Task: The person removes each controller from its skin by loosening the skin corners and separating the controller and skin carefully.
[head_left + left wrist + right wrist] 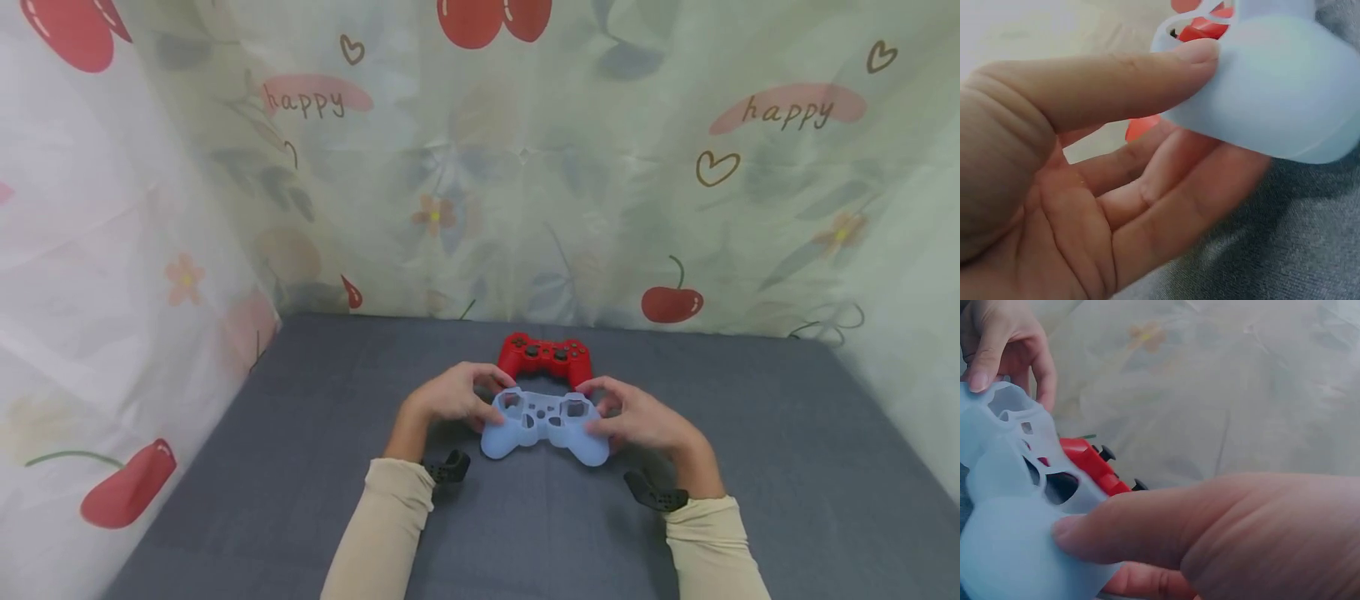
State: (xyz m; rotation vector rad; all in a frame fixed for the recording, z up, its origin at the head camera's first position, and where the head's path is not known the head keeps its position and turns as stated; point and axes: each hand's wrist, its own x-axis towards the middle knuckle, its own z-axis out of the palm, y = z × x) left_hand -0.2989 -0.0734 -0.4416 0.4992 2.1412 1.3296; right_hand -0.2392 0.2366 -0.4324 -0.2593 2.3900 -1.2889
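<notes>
Both hands hold a pale blue, translucent silicone controller cover [542,429] by its two sides, with its cutouts facing up. My left hand [459,393] pinches the left side, the thumb on top and the other fingers underneath, as the left wrist view shows on the cover [1272,87]. On the right side, my right hand [637,417] grips the same way, its thumb pressed on the cover [1010,550] beside a cutout. Just beyond the cover lies a red game controller [546,354] with black sticks, its handles partly hidden behind the cover and fingers.
A dark grey cloth covers the table [337,358]. Behind and to the left hangs a pale curtain [517,192] printed with cherries, hearts and flowers. Black straps with camera mounts [447,467] sit at both wrists, beside the beige sleeves.
</notes>
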